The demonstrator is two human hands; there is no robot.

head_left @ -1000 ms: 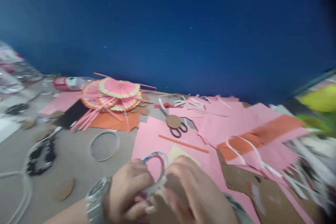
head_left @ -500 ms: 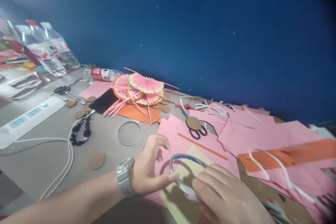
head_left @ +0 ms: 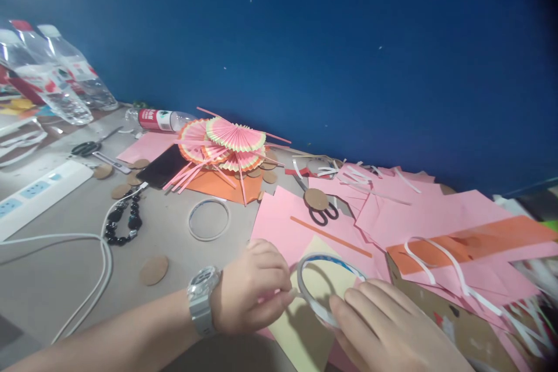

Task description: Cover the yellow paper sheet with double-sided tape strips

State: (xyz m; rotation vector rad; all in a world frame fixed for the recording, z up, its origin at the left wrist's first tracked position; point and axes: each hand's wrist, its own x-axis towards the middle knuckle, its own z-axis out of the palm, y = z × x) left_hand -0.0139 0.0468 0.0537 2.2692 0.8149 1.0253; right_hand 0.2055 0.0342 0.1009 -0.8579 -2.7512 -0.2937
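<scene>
My right hand (head_left: 387, 331) grips a thin roll of double-sided tape (head_left: 325, 285) upright at its lower edge, over a pale yellow paper sheet (head_left: 311, 325). My left hand (head_left: 253, 288), a silver watch on its wrist, has its fingers curled and pinched at the roll's left edge; what they pinch is too small to make out. Both hands are at the near edge of the table, over pink paper sheets (head_left: 283, 226).
A second tape ring (head_left: 208, 219) lies left of the pink sheets, black scissors (head_left: 320, 209) under a brown cardboard disc beyond. Folded pink paper fans (head_left: 226, 145), water bottles (head_left: 56, 81), a white power strip (head_left: 35, 192), black beads (head_left: 122, 224) and cable lie left. Orange strips, cardboard lie right.
The view has steadied and tilted slightly. My left hand's fingers, spread half a second ago, have curled and pinched at the tape roll's edge. My right hand keeps holding the roll.
</scene>
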